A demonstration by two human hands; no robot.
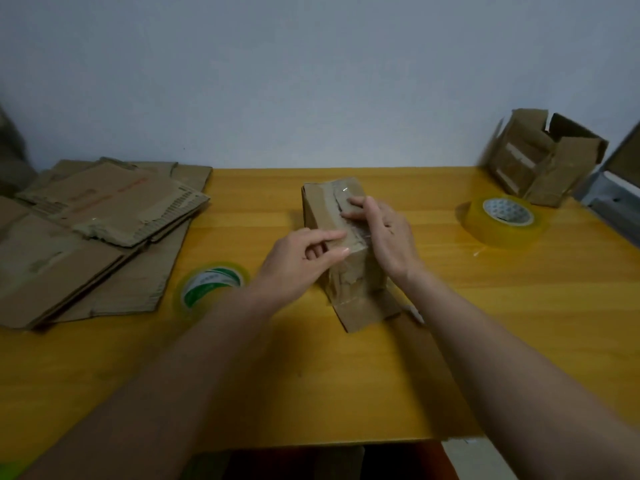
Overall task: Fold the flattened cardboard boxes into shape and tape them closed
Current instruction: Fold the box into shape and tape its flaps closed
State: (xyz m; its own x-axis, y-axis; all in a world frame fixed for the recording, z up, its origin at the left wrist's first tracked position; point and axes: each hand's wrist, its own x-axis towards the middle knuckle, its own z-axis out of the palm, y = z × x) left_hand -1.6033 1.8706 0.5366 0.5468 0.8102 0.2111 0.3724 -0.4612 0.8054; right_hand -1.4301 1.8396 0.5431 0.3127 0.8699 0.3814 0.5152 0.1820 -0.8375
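Note:
A small folded cardboard box point(322, 209) stands in the middle of the yellow table point(485, 323), with clear tape along its top seam. My left hand point(298, 261) touches the near left top edge with index finger and thumb stretched out; its other fingers are curled. My right hand point(384, 233) lies over the right side of the top, fingers flat on the tape. A loose flap point(367, 313) sticks out at the box's near bottom. Two tape rolls lie on the table: one with a green and white core point(211, 285) at the left, one yellow point(502, 220) at the right.
A stack of flattened cardboard boxes point(93, 233) covers the table's left end. A partly folded box with open flaps point(540, 157) stands at the back right by the wall. A grey object point(613, 195) sits at the right edge.

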